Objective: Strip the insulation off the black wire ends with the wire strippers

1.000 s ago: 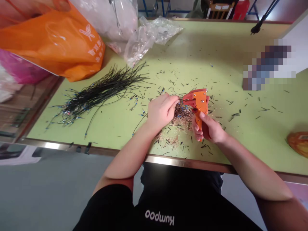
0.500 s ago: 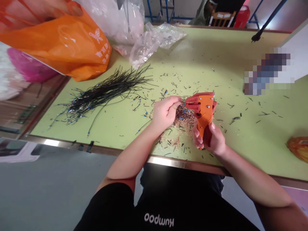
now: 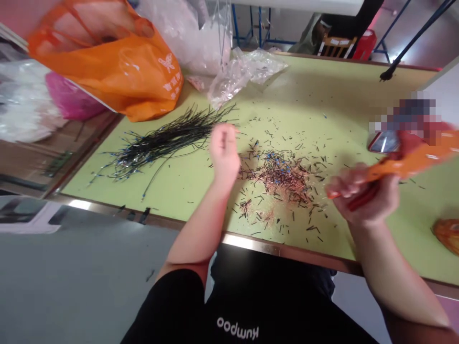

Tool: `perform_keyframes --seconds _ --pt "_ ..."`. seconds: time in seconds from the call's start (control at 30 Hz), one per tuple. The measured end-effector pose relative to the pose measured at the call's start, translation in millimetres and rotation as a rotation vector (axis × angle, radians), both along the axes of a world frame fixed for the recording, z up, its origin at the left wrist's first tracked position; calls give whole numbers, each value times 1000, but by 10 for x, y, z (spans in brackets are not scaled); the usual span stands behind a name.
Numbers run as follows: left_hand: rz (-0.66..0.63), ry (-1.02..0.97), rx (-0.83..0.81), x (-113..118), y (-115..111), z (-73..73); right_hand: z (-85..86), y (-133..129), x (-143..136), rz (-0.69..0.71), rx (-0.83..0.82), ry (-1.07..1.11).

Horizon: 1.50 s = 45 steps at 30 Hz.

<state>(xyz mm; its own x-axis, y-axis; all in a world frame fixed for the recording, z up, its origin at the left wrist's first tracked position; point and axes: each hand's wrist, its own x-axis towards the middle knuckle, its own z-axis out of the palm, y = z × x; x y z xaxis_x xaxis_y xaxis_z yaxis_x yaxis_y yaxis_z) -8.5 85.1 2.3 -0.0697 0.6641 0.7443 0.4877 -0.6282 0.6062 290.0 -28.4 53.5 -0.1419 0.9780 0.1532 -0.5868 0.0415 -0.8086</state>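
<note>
My left hand (image 3: 225, 152) is closed beside the right end of a bundle of thin black wires (image 3: 168, 136) with blue tips; what its fingers hold, if anything, is too small to make out. My right hand (image 3: 369, 193), blurred, is wrapped round the handle of an orange and red wire stripper (image 3: 412, 160), lifted over the right part of the table. Between my hands lies a pile of black, blue and copper scraps (image 3: 283, 174) on the green tabletop.
An orange bag (image 3: 143, 76) stands at the back left, with clear plastic bags (image 3: 247, 71) beside it. At the right edge lies an amber object (image 3: 446, 234). A black plug (image 3: 387, 74) hangs over the back right.
My left hand has moved left to the wire bundle. My right hand has swung the wire stripper away to the right, uncovering the scrap pile. The view has shifted slightly.
</note>
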Motion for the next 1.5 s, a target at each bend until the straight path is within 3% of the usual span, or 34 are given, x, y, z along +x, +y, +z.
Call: perform_keyframes --seconds 0.07,0.2,0.4,0.73,1.03,1.27,1.5 --pt "13 64 -3 137 -150 -42 -142 49 -52 168 -82 -82" --pt "-83 220 70 364 -429 -43 -437 50 -204 441 -195 -127" --pt "-64 329 56 360 -441 19 -447 12 -152 600 -215 -102" --pt "-25 404 60 397 -478 -5 -424 18 -145 644 -263 -182" --pt "-34 413 63 406 -478 25 -375 -12 -239 560 -316 -193" --pt "-116 298 40 462 -516 34 -425 -75 -364 459 -312 -186" --pt "-128 244 -5 438 -492 64 -457 -167 -379 397 -194 -134"
